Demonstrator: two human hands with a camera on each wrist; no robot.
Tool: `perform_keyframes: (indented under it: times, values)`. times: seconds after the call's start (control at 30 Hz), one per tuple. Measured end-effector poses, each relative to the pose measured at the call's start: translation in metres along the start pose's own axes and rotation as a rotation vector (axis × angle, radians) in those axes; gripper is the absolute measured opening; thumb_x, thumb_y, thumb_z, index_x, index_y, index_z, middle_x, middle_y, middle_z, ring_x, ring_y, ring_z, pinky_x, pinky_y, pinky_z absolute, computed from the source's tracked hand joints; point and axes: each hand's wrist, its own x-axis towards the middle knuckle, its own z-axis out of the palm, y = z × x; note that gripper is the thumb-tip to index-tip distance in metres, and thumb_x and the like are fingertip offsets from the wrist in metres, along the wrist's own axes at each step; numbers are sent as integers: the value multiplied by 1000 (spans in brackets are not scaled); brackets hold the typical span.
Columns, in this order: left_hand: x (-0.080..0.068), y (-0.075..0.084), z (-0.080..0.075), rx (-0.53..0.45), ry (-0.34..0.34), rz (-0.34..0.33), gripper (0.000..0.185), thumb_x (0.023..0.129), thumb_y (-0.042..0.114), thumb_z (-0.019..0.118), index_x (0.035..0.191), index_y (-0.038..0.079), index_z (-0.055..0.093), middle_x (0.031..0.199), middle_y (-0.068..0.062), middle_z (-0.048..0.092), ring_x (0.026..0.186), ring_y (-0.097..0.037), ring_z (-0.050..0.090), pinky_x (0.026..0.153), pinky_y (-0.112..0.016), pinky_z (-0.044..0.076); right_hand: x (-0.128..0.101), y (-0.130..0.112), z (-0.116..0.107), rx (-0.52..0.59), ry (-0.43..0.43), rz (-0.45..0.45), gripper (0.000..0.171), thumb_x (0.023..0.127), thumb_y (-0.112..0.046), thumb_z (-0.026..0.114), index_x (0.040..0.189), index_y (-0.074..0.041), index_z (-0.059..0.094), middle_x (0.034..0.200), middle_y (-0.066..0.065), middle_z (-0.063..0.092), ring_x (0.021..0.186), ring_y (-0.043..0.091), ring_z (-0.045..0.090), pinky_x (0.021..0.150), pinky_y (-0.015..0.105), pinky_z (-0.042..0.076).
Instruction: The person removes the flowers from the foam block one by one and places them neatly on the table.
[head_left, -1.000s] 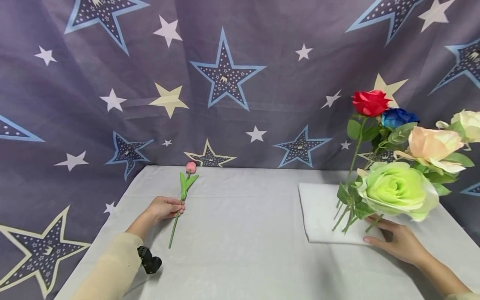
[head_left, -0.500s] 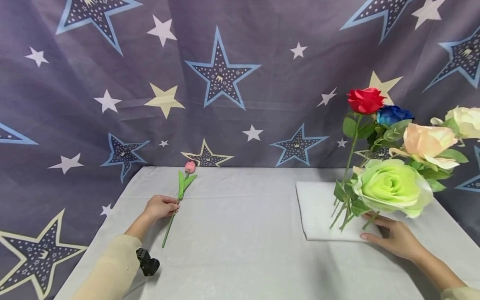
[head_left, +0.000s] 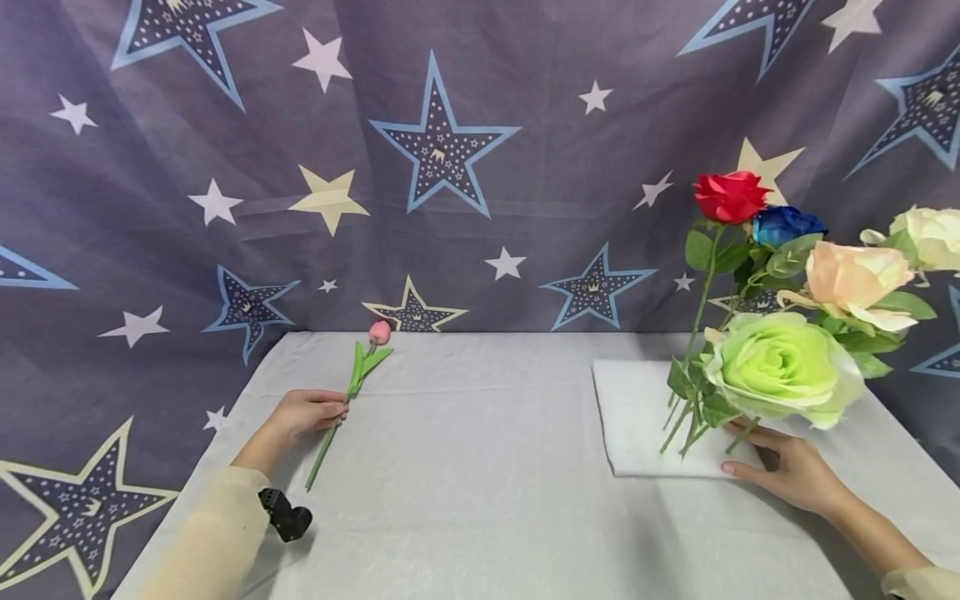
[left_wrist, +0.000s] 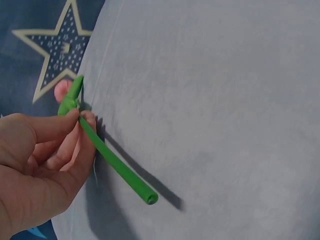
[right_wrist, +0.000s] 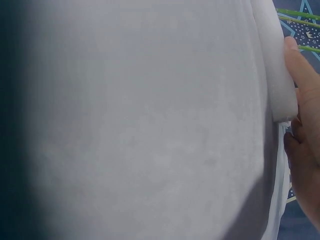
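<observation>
My left hand (head_left: 306, 412) pinches the green stem of a pink tulip (head_left: 379, 333) between thumb and fingers, over the left side of the table. The tulip leans, its bloom up to the right and its bare stem end (left_wrist: 149, 196) down toward me. At the right, my right hand (head_left: 791, 468) rests at the near right corner of a white foam pad (head_left: 626, 421), thumb by its front edge and fingers partly hidden under a large light green rose (head_left: 780, 367). In the right wrist view, a straight finger (right_wrist: 300, 62) lies along the pad.
Above the pad stand a red rose (head_left: 731, 197), a blue rose (head_left: 787, 225), a peach flower (head_left: 858, 279) and a cream flower (head_left: 930, 239), their stems meeting the pad. A white cloth covers the table (head_left: 480, 467). Behind hangs a star-patterned curtain (head_left: 525, 208).
My left hand has drawn the tulip a little to the left, and the stem now tilts more. My right hand stays at the pad's corner.
</observation>
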Motion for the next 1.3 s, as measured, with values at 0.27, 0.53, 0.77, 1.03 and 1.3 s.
perform_keyframes:
  times: [0.27, 0.53, 0.77, 1.03, 1.3]
  values:
    - [5, 0, -10, -52, -78, -25, 48, 91, 2, 62, 132, -17, 45, 83, 7, 73, 77, -1, 68, 73, -20, 60, -1, 2, 0, 2, 1, -1, 50, 70, -23, 86, 114, -5, 70, 115, 28, 66, 109, -33, 24, 87, -13, 21]
    - [13, -3, -15, -19, -140, 4, 48, 91, 4, 62, 132, -17, 46, 92, 4, 74, 81, -1, 68, 78, -24, 61, 3, 5, -1, 8, 39, -69, 50, 63, -17, 88, 109, -3, 72, 109, 27, 68, 113, -30, 29, 91, -11, 23]
    - [22, -11, -23, -49, -198, 15, 49, 92, 5, 61, 134, -15, 45, 98, 7, 72, 86, 0, 67, 83, -25, 60, 3, 4, 1, 9, 49, -84, 51, 61, -16, 89, 107, -3, 72, 106, 25, 70, 113, -31, 29, 91, -11, 23]
    - [24, -15, -28, -56, -211, 93, 54, 94, 9, 60, 137, -17, 39, 106, 7, 71, 92, 2, 66, 89, -22, 58, 3, 5, 3, 16, 57, -97, 52, 60, -14, 89, 107, -3, 72, 104, 22, 71, 112, -31, 30, 93, -11, 22]
    - [14, -7, -18, -78, -116, 147, 54, 95, 11, 59, 138, -15, 39, 104, 8, 71, 91, 5, 66, 92, -22, 56, 3, 8, 3, 13, 62, -100, 51, 59, -14, 90, 105, -4, 73, 108, 10, 72, 113, -30, 31, 91, -10, 26]
